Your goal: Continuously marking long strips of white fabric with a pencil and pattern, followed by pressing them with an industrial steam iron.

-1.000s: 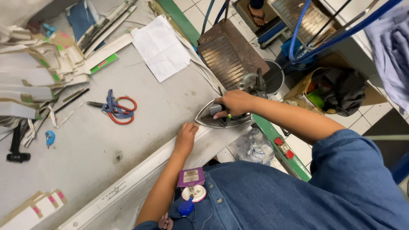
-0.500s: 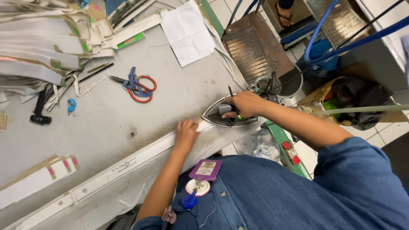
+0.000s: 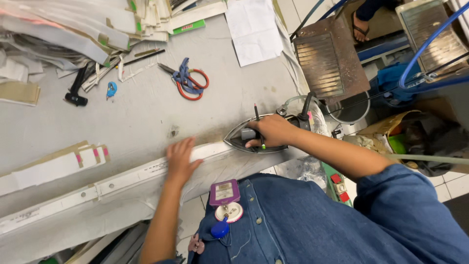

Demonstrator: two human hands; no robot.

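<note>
My right hand (image 3: 271,131) grips the handle of a steam iron (image 3: 254,139) and also holds a thin pencil between its fingers. The iron rests on the right end of a long white fabric strip (image 3: 122,178) that runs along the near edge of the grey table (image 3: 141,117). My left hand (image 3: 181,159) lies flat on that strip, fingers spread, a short way left of the iron's tip.
Red-handled scissors (image 3: 188,80) lie mid-table. Stacks of folded fabric strips (image 3: 68,29) fill the far left. A black tool (image 3: 77,90), a small blue clip (image 3: 111,89), a white paper sheet (image 3: 254,29) and beige pieces (image 3: 53,164) sit around. A person's sandalled foot (image 3: 364,22) shows beyond the table.
My left hand has slid left along the strip, away from the iron. The iron stays at the strip's right end under my right hand. The view has shifted.
</note>
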